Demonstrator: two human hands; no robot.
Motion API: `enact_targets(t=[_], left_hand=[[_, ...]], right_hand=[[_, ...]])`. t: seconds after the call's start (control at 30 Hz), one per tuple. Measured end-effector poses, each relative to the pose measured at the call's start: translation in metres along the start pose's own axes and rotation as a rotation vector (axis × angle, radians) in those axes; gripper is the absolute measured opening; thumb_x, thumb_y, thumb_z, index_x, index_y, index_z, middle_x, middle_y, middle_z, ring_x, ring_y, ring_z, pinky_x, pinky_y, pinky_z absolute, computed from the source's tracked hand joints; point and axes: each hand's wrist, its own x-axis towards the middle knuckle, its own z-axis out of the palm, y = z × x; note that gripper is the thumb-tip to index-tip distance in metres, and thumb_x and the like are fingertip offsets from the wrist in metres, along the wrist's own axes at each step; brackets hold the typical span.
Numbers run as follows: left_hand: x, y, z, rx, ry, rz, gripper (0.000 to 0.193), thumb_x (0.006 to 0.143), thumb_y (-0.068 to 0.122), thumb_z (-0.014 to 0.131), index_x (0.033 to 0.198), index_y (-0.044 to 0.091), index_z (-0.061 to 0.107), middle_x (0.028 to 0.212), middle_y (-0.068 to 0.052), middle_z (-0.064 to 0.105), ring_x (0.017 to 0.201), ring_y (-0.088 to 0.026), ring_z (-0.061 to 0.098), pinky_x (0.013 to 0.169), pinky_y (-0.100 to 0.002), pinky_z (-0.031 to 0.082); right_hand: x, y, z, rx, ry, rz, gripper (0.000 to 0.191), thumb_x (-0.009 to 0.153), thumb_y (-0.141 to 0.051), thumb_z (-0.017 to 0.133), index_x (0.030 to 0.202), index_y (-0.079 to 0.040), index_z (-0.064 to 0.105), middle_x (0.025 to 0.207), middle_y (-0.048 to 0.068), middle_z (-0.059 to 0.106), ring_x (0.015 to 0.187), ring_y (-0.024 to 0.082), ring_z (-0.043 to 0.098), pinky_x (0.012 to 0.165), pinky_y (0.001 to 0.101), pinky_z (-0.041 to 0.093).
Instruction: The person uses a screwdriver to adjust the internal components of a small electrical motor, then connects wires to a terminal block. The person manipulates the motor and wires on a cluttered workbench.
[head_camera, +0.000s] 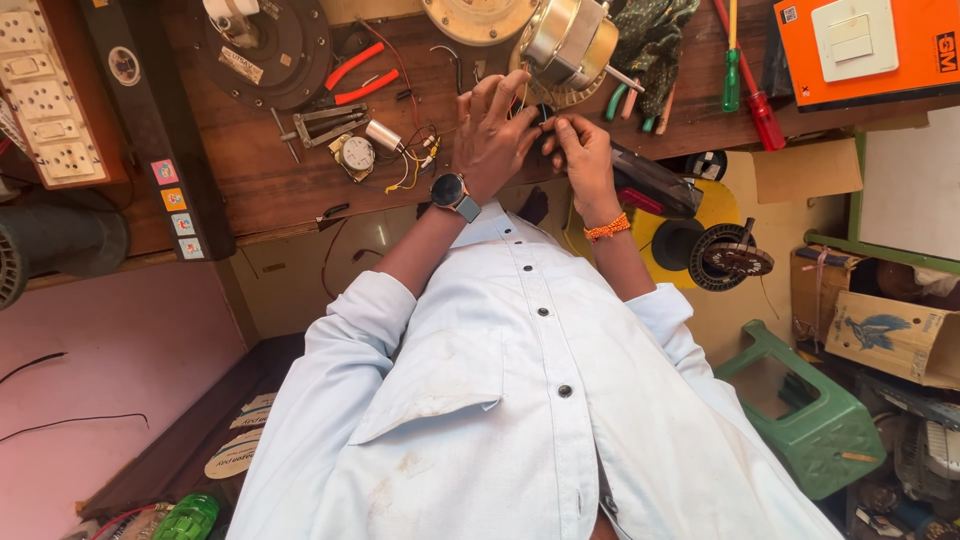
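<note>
I have both hands pinching one small black part (541, 113) between them: left hand (492, 135) and right hand (580, 150) closed on it, just below the silver motor (566, 40), above the bench (270, 180) edge.

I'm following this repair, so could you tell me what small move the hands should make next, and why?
Probably steady the small black part with the left hand while the right hand works it: both pinch it at the wooden bench edge, beside the metal motor.

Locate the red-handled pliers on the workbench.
In the head view the pliers lie upper left of the left hand, beside the dark round motor housing and above a small metal capacitor.
</note>
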Motion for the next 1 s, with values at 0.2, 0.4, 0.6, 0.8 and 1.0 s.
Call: enact_targets(t=[0.2,0.4,0.6,0.8,1.0], left_hand=[[-0.004,-0.003,0.006,-0.023,0.049,-0.003,0.011,0.089,0.019,0.085,0.098,0.018,0.077,0.152,0.003,0.049,0.135,-0.022,0.042,0.108,-0.039,0.039],[-0.011,0.01,0.001,0.077,0.059,-0.125,0.03,0.085,0.033,0.086,0.105,0.013,0.077,0.147,-0.004,0.044,0.133,-0.027,0.039,0.107,-0.045,0.036],[-0.008,0.026,0.022,0.232,0.061,-0.116,0.019,0.089,0.03,0.085,0.101,0.017,0.077,0.155,0.003,0.042,0.14,-0.023,0.038,0.109,-0.043,0.035],[-0.013,0.021,0.024,0.106,0.077,-0.049,0.01,0.09,0.021,0.082,0.086,0.016,0.073,0.156,0.007,0.045,0.138,-0.022,0.041,0.111,-0.041,0.035],[-0.02,0.025,0.004,-0.021,0.084,-0.031,0.015,0.089,0.014,0.078,0.082,0.009,0.065,0.151,0.0,0.049,0.124,-0.025,0.046,0.102,-0.039,0.045]], right_hand=[[0.005,0.003,-0.014,-0.132,-0.003,-0.06,0.025,0.109,-0.019,0.054,0.101,-0.002,0.07,0.075,-0.001,0.065,0.06,0.003,0.052,0.054,0.0188,0.043],[0.011,0.005,-0.026,-0.125,-0.059,-0.057,0.025,0.108,-0.018,0.056,0.103,-0.001,0.073,0.075,0.0,0.065,0.06,0.003,0.051,0.054,0.0187,0.042],[0.019,0.004,-0.037,-0.158,-0.074,-0.067,0.025,0.108,-0.019,0.056,0.103,0.0,0.073,0.074,0.0,0.065,0.059,0.003,0.051,0.054,0.0192,0.042],[0.028,0.005,-0.044,-0.207,-0.077,-0.111,0.026,0.107,-0.019,0.057,0.101,0.0,0.074,0.071,0.0,0.066,0.057,0.003,0.051,0.052,0.0201,0.04],[0.038,0.013,-0.045,-0.281,-0.041,-0.109,0.025,0.102,-0.015,0.058,0.093,0.001,0.075,0.068,0.002,0.066,0.055,0.004,0.052,0.05,0.0207,0.039]])
